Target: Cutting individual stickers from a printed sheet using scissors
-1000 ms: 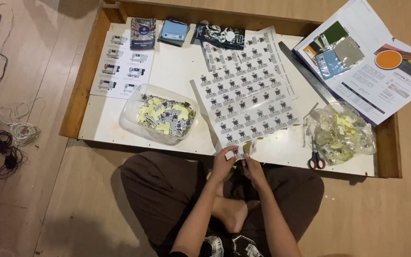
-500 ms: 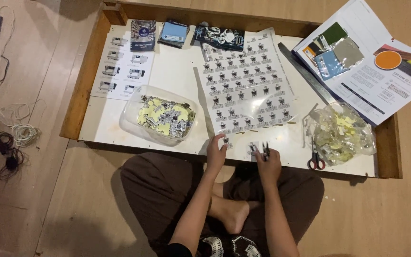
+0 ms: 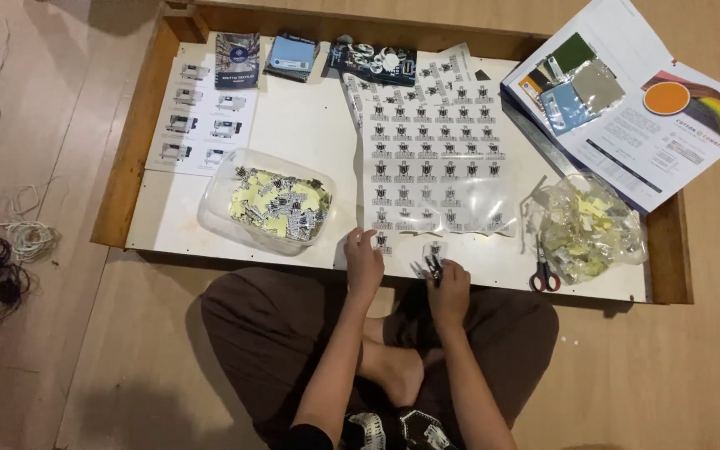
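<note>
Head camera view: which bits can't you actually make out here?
- Small dark tool in the right hand: too small to tell its kind.
- Pictures on the sticker sheet: too small to make out.
- Sheet's near corner: covered by the left hand.
- Bag of scraps: glare blurs the contents.

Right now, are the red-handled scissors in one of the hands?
No, the red-handled scissors lie on the white board, right of both hands.

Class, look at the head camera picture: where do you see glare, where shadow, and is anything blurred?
Head view: glare whitens the glossy sticker sheet near its lower edge; shadow lies along the wooden tray rim and below the seated person; left hand and right hand are slightly soft; small print is unreadable.
</note>
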